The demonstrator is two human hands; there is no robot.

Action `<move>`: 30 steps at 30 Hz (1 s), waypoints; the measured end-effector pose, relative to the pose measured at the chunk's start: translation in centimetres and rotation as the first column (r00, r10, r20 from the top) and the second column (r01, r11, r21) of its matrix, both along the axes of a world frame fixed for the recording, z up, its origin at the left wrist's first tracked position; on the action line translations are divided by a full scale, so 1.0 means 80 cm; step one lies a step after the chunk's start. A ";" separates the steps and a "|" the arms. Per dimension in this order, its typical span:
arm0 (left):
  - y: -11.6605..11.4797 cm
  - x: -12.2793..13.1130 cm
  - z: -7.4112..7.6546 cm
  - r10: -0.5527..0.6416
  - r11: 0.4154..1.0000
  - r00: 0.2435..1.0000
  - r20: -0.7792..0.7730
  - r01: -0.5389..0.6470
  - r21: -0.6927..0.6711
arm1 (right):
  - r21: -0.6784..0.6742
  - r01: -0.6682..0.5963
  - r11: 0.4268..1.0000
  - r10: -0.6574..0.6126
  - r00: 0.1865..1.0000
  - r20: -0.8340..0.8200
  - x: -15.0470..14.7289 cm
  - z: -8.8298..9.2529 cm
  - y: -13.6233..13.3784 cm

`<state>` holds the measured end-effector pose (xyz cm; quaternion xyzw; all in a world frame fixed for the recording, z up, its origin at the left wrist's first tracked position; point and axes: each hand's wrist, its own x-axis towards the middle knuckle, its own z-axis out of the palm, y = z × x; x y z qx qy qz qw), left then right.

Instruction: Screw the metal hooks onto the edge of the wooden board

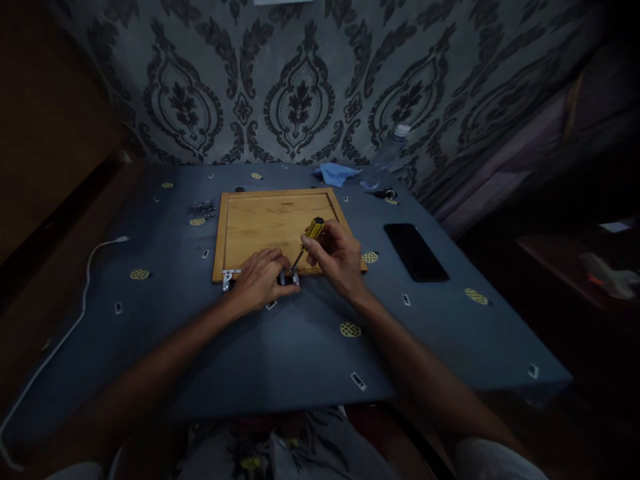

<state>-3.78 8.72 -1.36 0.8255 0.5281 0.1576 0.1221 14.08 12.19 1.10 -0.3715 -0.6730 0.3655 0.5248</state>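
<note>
At the near edge of the wooden panel (275,223), steadying a metal fitting (295,277) between left-hand (260,279) thumb and fingers. Over that same edge, gripping a yellow-and-black screwdriver (314,230) in the right hand (341,257), with shaft slanting and tip down at the fitting. Cannot make out a screw head. Probably best to bring the shaft more upright, press squarely and keep left fingertips out of the tip's path. Right of the panel, lying well apart, a dark phone (417,252); use the gap between for wrist room. Beyond the panel's far edge, near its right corner, a blue cloth (336,174) and a clear bottle (385,159).
</note>
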 end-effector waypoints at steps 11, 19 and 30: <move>0.001 0.000 -0.001 0.003 1.000 1.000 -0.005 -0.003 0.004 | 0.053 -0.110 0.993 0.103 0.987 0.121 0.008 0.006 0.004; 0.001 -0.001 -0.004 -0.014 1.000 1.000 -0.004 0.014 0.020 | 0.002 -0.084 0.996 0.084 0.993 0.079 0.005 0.000 0.004; 0.001 -0.001 -0.002 -0.008 1.000 1.000 -0.009 0.008 0.023 | 0.019 -0.098 0.995 0.096 0.992 0.086 0.005 -0.002 0.004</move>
